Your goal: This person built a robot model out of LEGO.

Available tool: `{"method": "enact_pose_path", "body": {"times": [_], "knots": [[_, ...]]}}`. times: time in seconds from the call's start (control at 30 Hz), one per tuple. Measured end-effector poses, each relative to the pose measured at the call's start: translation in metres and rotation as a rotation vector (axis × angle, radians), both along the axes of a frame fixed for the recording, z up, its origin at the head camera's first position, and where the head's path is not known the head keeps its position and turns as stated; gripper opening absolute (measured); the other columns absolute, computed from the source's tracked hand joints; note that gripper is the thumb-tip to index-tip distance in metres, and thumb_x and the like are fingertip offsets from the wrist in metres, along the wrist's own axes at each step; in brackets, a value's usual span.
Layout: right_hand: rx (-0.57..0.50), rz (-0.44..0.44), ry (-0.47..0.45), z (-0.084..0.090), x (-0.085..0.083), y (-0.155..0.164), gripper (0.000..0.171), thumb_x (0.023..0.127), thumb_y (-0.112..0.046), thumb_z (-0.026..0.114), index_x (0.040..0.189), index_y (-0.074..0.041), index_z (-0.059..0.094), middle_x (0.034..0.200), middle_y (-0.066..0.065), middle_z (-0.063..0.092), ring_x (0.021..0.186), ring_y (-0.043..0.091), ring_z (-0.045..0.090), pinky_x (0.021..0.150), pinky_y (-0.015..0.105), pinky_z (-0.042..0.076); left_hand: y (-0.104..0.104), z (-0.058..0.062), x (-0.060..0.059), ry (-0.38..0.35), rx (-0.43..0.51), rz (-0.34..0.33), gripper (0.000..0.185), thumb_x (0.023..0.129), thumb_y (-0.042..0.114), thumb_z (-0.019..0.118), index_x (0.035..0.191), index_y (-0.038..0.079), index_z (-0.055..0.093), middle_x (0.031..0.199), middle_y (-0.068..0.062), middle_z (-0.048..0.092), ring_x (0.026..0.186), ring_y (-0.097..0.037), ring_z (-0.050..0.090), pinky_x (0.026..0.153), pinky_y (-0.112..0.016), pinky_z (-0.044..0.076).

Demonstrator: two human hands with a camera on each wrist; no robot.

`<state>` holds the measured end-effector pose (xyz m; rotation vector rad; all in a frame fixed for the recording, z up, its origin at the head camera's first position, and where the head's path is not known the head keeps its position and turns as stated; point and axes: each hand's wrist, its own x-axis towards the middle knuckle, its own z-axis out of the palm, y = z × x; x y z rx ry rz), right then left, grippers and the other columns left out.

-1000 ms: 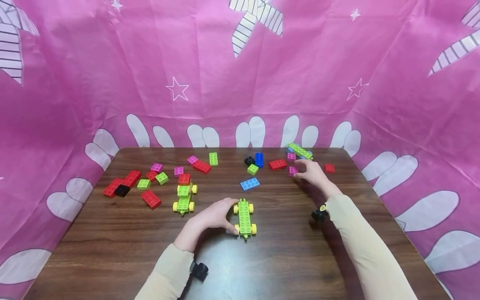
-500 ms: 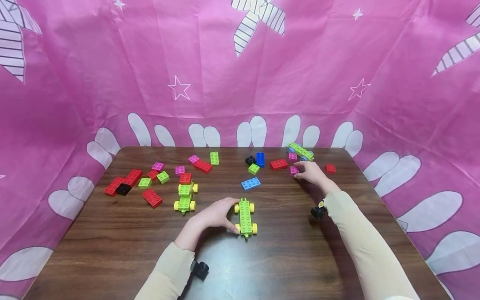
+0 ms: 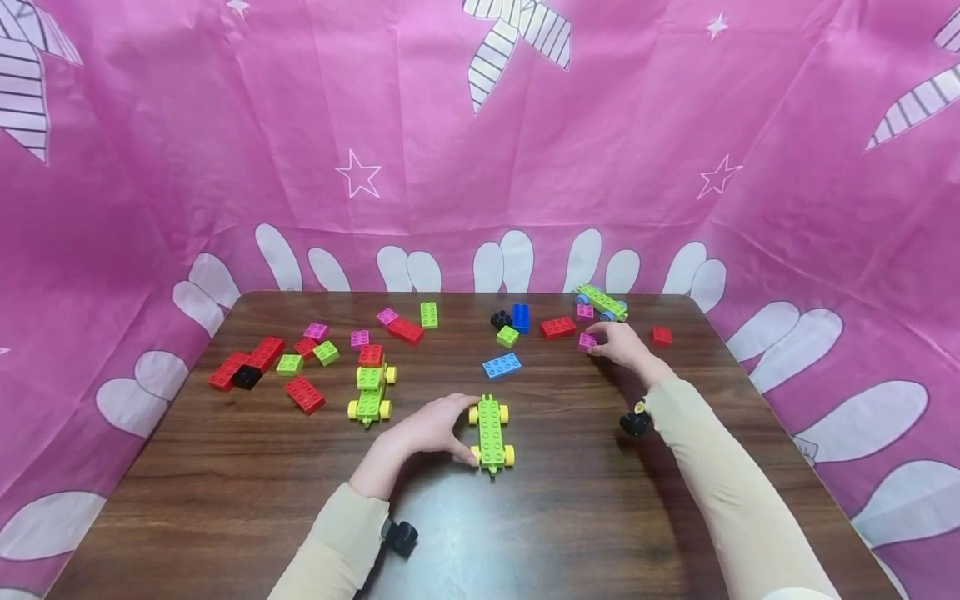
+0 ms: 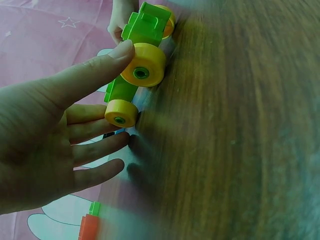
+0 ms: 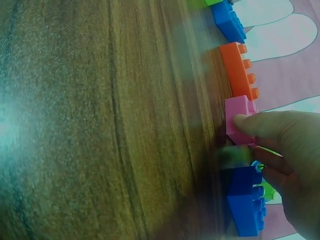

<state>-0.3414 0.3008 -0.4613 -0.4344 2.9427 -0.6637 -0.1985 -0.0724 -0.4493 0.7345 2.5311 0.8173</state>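
Note:
A green wheeled base (image 3: 491,432) with yellow wheels lies lengthwise on the wooden table (image 3: 570,517) near the front middle. My left hand (image 3: 465,431) holds its left side, forefinger at the far end and thumb at the near end. In the left wrist view my thumb (image 4: 100,67) presses a yellow wheel (image 4: 142,65) of the green wheeled base (image 4: 142,22). At the back right, my right hand (image 3: 597,343) pinches a small pink brick (image 3: 587,340) that sits on the table. The right wrist view shows my thumb (image 5: 270,125) on the pink brick (image 5: 239,112).
A second green car (image 3: 370,392) topped by a red brick stands to the left. A blue plate (image 3: 500,366), a red brick (image 3: 557,327), a green base with blue wheels (image 3: 600,302) and several loose bricks (image 3: 255,360) lie around. Pink cloth (image 3: 480,150) walls the table.
My right hand's fingers have drawn in around the pink brick. My left hand and the green wheeled base have stayed put.

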Motion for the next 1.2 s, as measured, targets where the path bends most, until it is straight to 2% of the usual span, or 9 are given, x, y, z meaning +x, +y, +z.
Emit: {"method": "enact_pose_path", "body": {"times": [0.23,0.43,0.57,0.7,0.93,1.2], "knots": [[-0.054,-0.018,0.026,0.002,0.003,-0.005,0.04,0.088,-0.013,0.07,0.122,0.005,0.061,0.12,0.027,0.064,0.117,0.043,0.056,0.103,0.057,0.042,-0.001,-0.003,-0.002,0.027,0.014,-0.008,0.095,0.067,0.031,0.09,0.143,-0.001,0.043,0.145,-0.02,0.048,0.136,-0.035,0.044,0.113,-0.048,0.036],[-0.2,-0.062,0.063,0.008,0.014,-0.014,0.042,0.088,-0.015,0.071,0.124,0.004,0.06,0.123,0.027,0.062,0.118,0.041,0.055,0.104,0.056,0.041,-0.001,-0.004,-0.002,0.034,0.014,-0.009,0.096,0.067,0.032,0.09,0.144,-0.001,0.043,0.146,-0.019,0.048,0.136,-0.035,0.044,0.114,-0.048,0.036],[-0.284,-0.069,0.109,0.01,0.023,-0.022,0.041,0.086,-0.018,0.073,0.121,0.002,0.063,0.12,0.026,0.063,0.113,0.04,0.056,0.099,0.055,0.043,-0.001,-0.003,-0.002,0.022,0.023,-0.005,0.096,0.067,0.031,0.09,0.144,-0.001,0.043,0.146,-0.019,0.047,0.137,-0.035,0.043,0.114,-0.048,0.035],[-0.325,-0.06,0.159,0.012,0.033,-0.031,0.04,0.084,-0.019,0.074,0.118,0.0,0.065,0.116,0.024,0.066,0.106,0.036,0.059,0.092,0.051,0.047,-0.001,-0.002,-0.001,0.016,0.026,-0.003,0.095,0.067,0.031,0.09,0.144,-0.001,0.043,0.147,-0.019,0.047,0.137,-0.035,0.043,0.114,-0.048,0.035],[-0.413,-0.058,0.119,0.02,0.051,-0.056,0.039,0.081,-0.012,0.077,0.117,-0.002,0.066,0.114,0.02,0.068,0.105,0.033,0.06,0.095,0.05,0.048,-0.002,-0.003,-0.001,0.014,0.027,0.004,0.095,0.068,0.031,0.09,0.144,0.0,0.044,0.146,-0.019,0.047,0.137,-0.035,0.043,0.114,-0.048,0.035],[-0.491,0.028,0.111,0.023,0.074,-0.091,0.036,0.079,-0.01,0.078,0.113,-0.006,0.068,0.106,0.012,0.069,0.101,0.027,0.061,0.093,0.047,0.05,-0.002,-0.004,0.0,0.024,0.027,-0.002,0.095,0.068,0.031,0.09,0.144,-0.001,0.043,0.147,-0.018,0.047,0.137,-0.034,0.043,0.114,-0.047,0.035]]}}
